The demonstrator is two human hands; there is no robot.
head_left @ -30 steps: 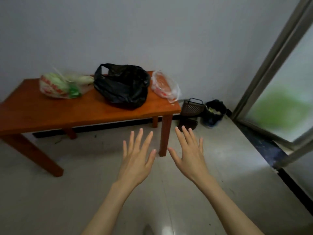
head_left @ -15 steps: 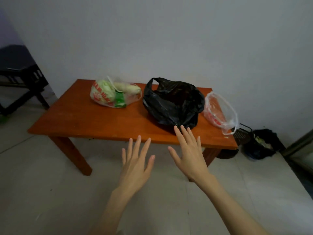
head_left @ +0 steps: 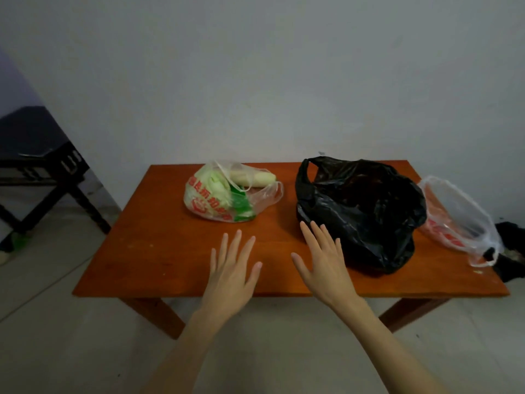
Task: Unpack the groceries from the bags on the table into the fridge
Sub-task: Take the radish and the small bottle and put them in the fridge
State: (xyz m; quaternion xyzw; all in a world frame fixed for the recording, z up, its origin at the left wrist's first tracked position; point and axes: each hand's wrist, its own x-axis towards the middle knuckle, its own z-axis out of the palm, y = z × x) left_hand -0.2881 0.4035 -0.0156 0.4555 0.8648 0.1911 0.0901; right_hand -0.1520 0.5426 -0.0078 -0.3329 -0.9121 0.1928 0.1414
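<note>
Wooden bench [head_left: 159, 257] carries a limp, slippery black plastic bag [head_left: 360, 211], best lifted by its handle loops; both hands' fingers [head_left: 312, 237] hover spread, empty.

Plain grey wall [head_left: 255, 66], pale tiled floor [head_left: 56, 351], dark wooden bench [head_left: 42, 166] at left

Bare table [head_left: 159, 251] is left open at the front left; the right is blocked by the black bag [head_left: 360, 209].

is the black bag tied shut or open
Open. The black bag slumps on the table with its handle loop loose and its mouth gaping; what is inside is too dark to tell.
</note>
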